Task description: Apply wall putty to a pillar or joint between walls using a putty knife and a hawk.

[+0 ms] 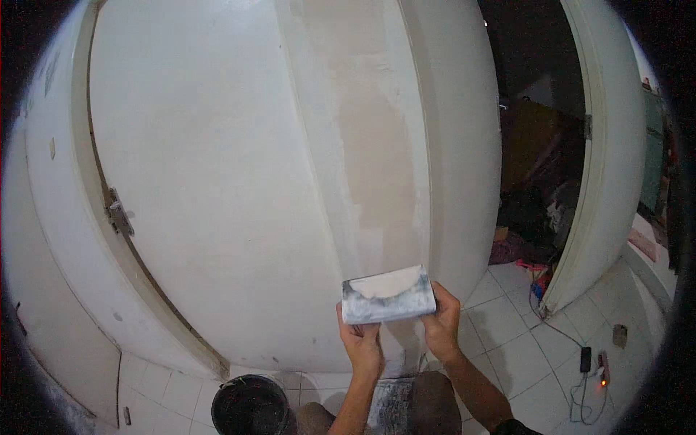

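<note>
Held up between both hands is a rectangular grey pan-like piece, smeared with white and bearing pale, smooth filler-like material along its upper part. I cannot tell whether that material lies in a hollow or on a flat face. My left hand grips its lower left corner, fingers closed and partly hidden behind it. At the right end my right hand is closed round the edge. Just beyond stands a wall strip with beige and whitish patches, apart from the held piece.
A black bucket stands on the tiled floor, left of my legs. Left of the patched strip is a white door with a metal latch. A dark doorway opens on the right. Cables and a power strip lie at the lower right.
</note>
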`<state>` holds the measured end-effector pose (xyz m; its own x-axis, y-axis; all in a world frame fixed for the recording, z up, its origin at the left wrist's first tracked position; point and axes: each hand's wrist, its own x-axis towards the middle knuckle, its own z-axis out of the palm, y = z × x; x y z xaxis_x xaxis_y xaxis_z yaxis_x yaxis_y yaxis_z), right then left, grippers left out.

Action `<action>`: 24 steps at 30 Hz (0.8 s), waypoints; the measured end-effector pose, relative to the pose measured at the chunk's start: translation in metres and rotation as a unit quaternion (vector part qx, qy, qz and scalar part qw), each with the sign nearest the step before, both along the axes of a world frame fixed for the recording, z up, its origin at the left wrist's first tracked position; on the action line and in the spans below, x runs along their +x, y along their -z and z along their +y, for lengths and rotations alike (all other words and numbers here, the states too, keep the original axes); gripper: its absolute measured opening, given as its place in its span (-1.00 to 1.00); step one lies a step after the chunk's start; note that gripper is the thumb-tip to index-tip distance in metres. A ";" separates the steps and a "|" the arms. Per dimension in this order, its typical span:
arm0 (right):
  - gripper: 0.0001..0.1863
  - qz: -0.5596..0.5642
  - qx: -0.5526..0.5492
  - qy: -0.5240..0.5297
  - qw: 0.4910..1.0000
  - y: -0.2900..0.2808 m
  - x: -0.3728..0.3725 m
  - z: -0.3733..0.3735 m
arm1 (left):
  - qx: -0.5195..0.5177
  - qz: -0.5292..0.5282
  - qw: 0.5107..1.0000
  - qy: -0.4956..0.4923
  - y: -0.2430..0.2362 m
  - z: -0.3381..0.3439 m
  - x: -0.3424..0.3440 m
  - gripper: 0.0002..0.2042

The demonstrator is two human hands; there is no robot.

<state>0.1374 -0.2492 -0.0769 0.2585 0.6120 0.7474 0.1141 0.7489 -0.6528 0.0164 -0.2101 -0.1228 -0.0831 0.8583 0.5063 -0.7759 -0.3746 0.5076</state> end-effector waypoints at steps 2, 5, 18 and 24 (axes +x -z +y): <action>-0.80 0.018 -0.004 0.026 0.999 -0.008 0.008 0.010 | 0.029 0.084 0.993 -0.082 -0.019 0.012 -0.001 -0.63; -0.79 0.071 -0.065 -0.008 0.995 -0.027 0.024 0.027 | 0.039 0.141 0.986 -0.083 -0.055 0.021 -0.002 -0.84; -0.74 0.096 -0.079 0.000 0.992 -0.104 0.030 0.067 | 0.017 0.226 0.967 -0.114 -0.134 0.059 0.000 -0.68; -0.69 0.083 -0.066 0.014 0.994 -0.160 0.018 0.067 | 0.020 0.262 0.950 -0.169 -0.188 0.057 -0.016 -0.56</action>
